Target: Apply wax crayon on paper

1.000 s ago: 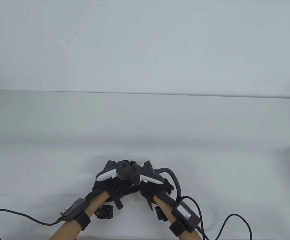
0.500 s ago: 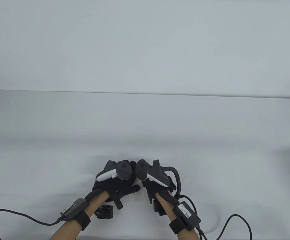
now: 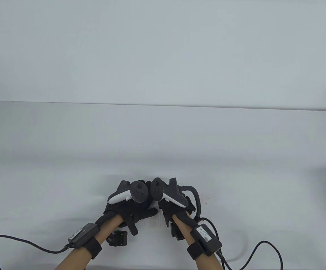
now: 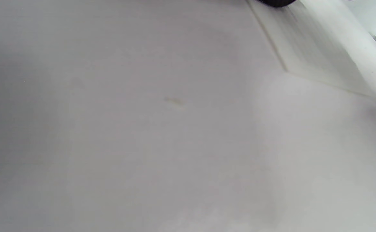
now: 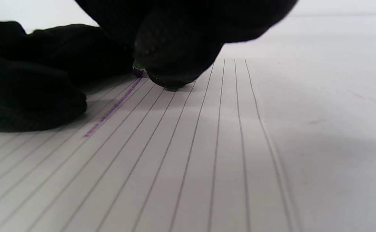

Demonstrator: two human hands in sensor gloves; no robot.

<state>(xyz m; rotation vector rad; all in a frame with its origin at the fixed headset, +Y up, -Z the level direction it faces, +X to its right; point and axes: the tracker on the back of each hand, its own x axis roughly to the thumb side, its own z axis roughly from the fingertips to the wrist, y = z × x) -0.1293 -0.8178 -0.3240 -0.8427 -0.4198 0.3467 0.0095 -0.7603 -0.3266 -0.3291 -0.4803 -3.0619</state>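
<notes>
A sheet of lined paper (image 3: pixel 155 222) lies on the table under both hands and fills the right wrist view (image 5: pixel 188 154). My right hand (image 3: pixel 172 209) pinches a purple wax crayon (image 5: pixel 138 68). Only the crayon's tip and a bit of green wrapper show, and the tip touches the paper at the end of a purple stroke (image 5: pixel 112 109). My left hand (image 3: pixel 136 212) rests flat on the paper just left of the right hand, thumb spread out. It also shows in the right wrist view (image 5: pixel 30 93). The left wrist view shows only the paper's corner (image 4: pixel 316 54) and the table.
The white table (image 3: pixel 163 140) stretches far beyond the hands to a back edge (image 3: pixel 163 105). Faint reddish marks (image 3: pixel 208 198) lie on the table right of the right hand. Black cables (image 3: pixel 25 243) trail from both wrists along the front edge.
My right hand has moved left, close against the left hand, and its tracker has tilted more upright. My left hand has stayed in place on the paper.
</notes>
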